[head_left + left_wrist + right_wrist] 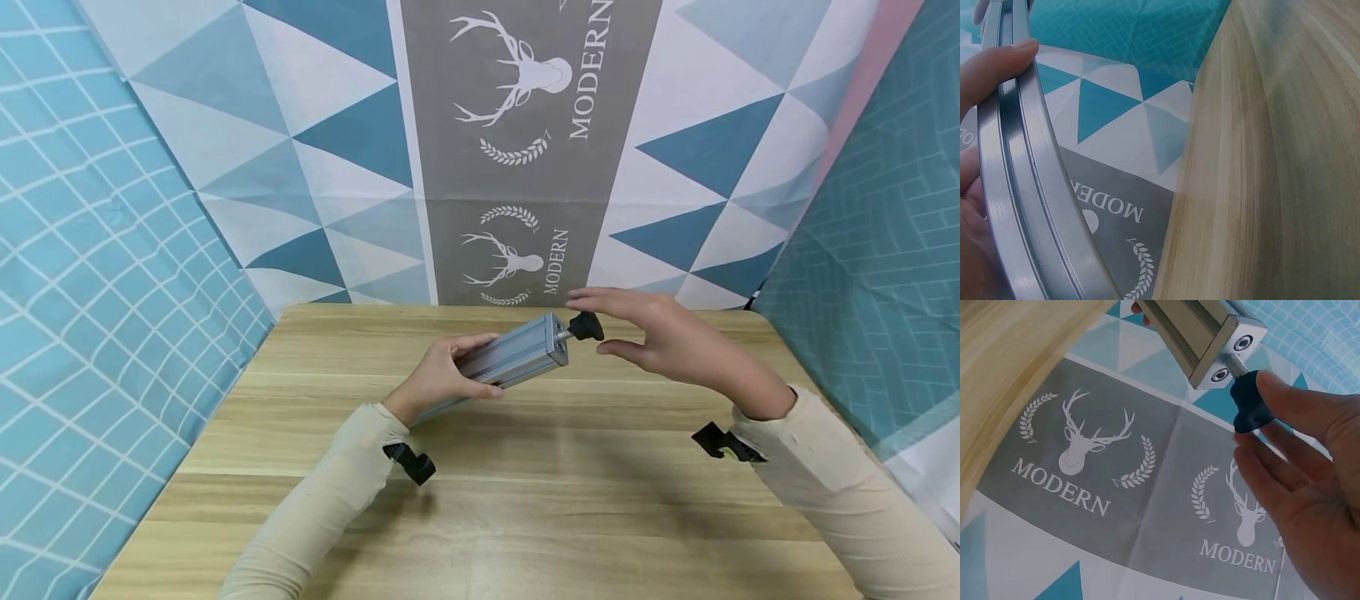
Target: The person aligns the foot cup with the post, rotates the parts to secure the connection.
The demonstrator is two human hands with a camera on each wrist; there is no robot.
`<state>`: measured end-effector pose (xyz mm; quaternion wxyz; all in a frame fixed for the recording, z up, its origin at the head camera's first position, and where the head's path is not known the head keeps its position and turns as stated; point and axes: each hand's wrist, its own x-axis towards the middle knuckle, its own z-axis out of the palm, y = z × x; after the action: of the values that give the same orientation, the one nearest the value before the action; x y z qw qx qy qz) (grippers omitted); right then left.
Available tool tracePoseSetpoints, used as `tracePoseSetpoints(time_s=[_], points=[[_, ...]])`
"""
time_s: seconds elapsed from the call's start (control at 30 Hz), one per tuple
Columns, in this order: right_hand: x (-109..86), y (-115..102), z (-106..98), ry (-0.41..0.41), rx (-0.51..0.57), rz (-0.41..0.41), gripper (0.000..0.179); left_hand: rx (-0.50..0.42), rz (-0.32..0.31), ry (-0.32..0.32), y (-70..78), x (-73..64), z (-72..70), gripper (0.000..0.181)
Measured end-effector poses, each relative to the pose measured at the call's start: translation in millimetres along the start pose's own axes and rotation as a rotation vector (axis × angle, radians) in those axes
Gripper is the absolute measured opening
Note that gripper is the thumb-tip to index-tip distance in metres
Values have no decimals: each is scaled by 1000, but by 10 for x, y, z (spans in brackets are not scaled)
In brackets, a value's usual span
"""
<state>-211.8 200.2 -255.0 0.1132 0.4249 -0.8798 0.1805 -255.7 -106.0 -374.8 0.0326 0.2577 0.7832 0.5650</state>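
Note:
My left hand (442, 375) grips a long silver aluminium profile (517, 350), thumb on the near side and fingers over the far side. The bar is tilted above the table, its end plate pointing right. Grooves run along its length in the left wrist view. From the end plate, which has two socket screws, a threaded rod (1235, 365) sticks out with a black knob (586, 326) on it. Around the knob my right hand (667, 337) is spread, with thumb and fingers fairly straight. In the right wrist view the thumb tip overlaps the knob's edge and the fingers are just below it.
The wooden table (525, 517) lies beneath both hands. A patterned cloth (517, 175) with deer heads and triangles hangs behind its back edge. Blue tiled-print sheets (97, 250) stand to the left and right. Small black mounts (727, 443) are strapped to both sleeves.

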Motion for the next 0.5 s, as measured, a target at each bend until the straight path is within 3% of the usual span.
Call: tracePoseSetpoints(time_s=[0.13, 0.3, 0.4, 0.5], points=[[11, 6, 10, 21, -13, -34, 59, -1, 8, -5, -1, 1, 3, 74], [23, -13, 31, 18, 28, 136, 34, -1, 3, -10, -10, 7, 12, 74], [31, -15, 56, 9, 23, 222, 32, -9, -4, -13, -22, 11, 23, 73], [21, -7, 64, -8, 13, 254, 37, -15, -7, -16, -24, 10, 29, 74]])
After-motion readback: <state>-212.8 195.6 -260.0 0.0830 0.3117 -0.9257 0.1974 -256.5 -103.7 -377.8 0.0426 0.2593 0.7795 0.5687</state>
